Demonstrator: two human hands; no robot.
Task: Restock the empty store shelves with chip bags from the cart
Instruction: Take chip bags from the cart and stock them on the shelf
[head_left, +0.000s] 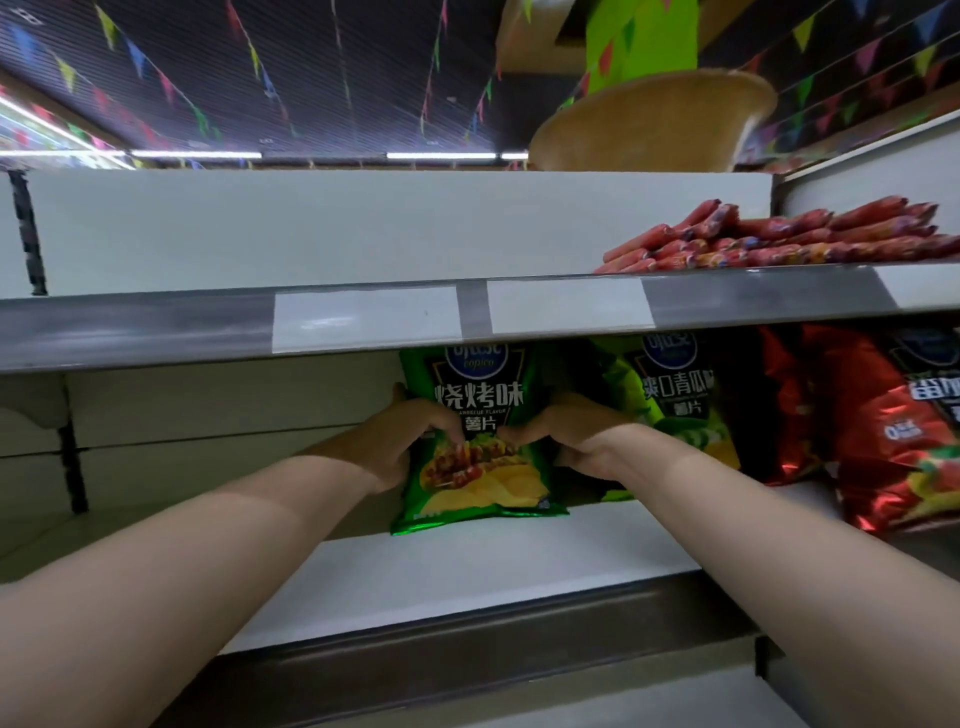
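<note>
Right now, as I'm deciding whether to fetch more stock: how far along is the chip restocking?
Done: a lime-green cucumber chip bag and a red foil chip bag stand on the white lower shelf. In hand: the left hand and right hand grip a dark green barbecue chip bag, its base on that shelf. Left: the shelf space to its left is bare; the cart is out of view.

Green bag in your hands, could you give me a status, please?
Both curled round the green bag: left grip, right grip. Bag standing on lower shelf. At its right, cucumber bag close; nothing blocking.
</note>
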